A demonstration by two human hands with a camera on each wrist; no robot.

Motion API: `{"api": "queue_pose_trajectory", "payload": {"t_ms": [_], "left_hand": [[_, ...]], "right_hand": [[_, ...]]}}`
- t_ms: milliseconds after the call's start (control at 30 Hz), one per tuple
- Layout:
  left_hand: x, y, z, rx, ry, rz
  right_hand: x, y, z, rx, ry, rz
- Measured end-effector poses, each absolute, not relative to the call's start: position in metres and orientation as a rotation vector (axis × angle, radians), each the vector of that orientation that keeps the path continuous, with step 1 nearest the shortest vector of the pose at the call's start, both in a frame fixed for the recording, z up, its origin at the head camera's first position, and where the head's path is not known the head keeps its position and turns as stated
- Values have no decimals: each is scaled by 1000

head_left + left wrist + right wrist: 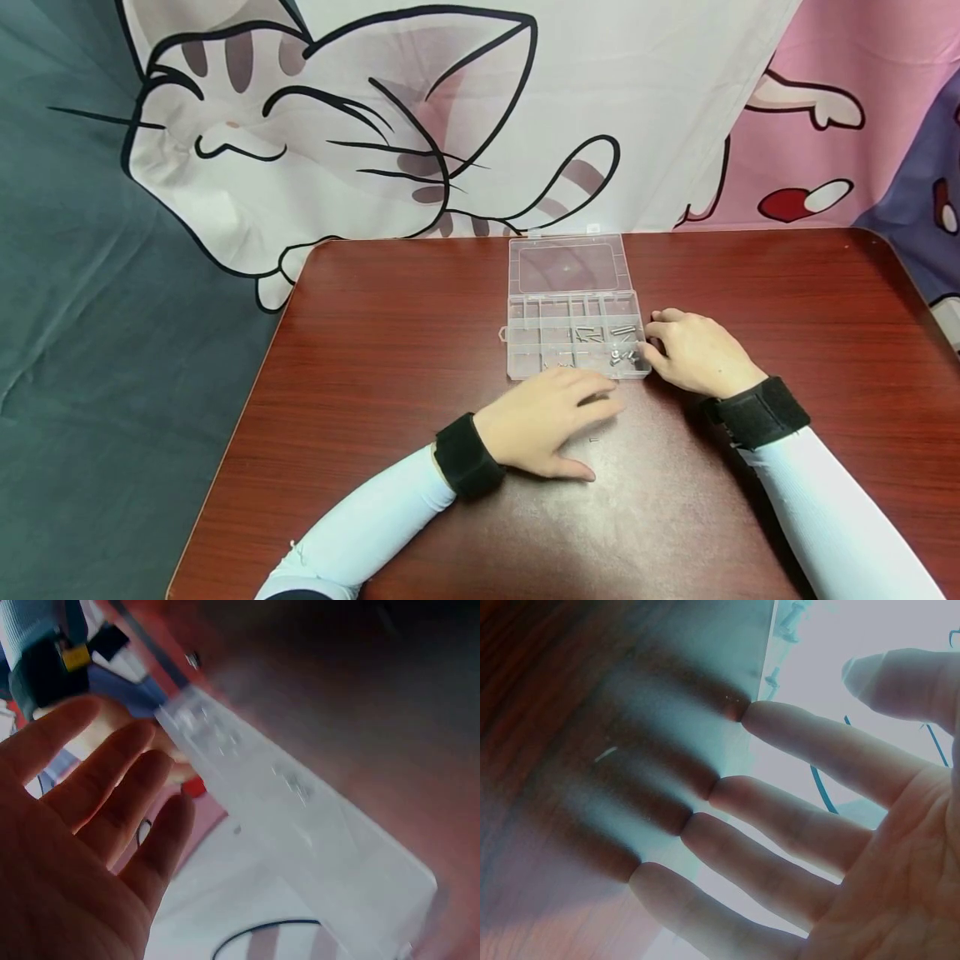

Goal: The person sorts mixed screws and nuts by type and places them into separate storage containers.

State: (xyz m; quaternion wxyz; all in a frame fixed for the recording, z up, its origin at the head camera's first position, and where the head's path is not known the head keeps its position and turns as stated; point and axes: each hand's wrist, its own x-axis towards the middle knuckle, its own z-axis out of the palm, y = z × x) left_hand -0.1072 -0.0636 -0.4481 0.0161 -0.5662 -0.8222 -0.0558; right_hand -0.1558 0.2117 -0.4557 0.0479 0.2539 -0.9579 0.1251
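A clear plastic compartment box (532, 336) lies on the table with its lid (567, 265) raised toward the far edge. Small metal screws (588, 334) sit in several of its right-hand compartments; some in the front row are partly hidden. My left hand (546, 419) hovers near the box's front edge, fingers spread and holding nothing. Beneath it, a tiny screw (593, 439) lies on the tabletop. My right hand (693, 350) is at the box's right side. Its fingertips (656, 881) rest on the table, and the thumb is by the box's edge; contact there is unclear.
The reddish-brown table (390, 325) extends on both sides of the box. Behind it hangs a cat-print cloth (495, 100), with a green cloth (112, 350) along the left. Black bands (469, 456) wrap both wrists.
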Motion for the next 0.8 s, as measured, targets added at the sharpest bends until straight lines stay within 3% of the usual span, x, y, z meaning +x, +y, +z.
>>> {"api": "queue_pose_trajectory", "payload": {"t_ms": [233, 800], "left_hand": [[-92, -54, -455, -1850, -2509, -47], [-83, -44, -460, -1791, -2409, 88]], "right_hand": [[-156, 212, -456, 779, -2920, 389], [-155, 212, -453, 767, -2945, 387]]}}
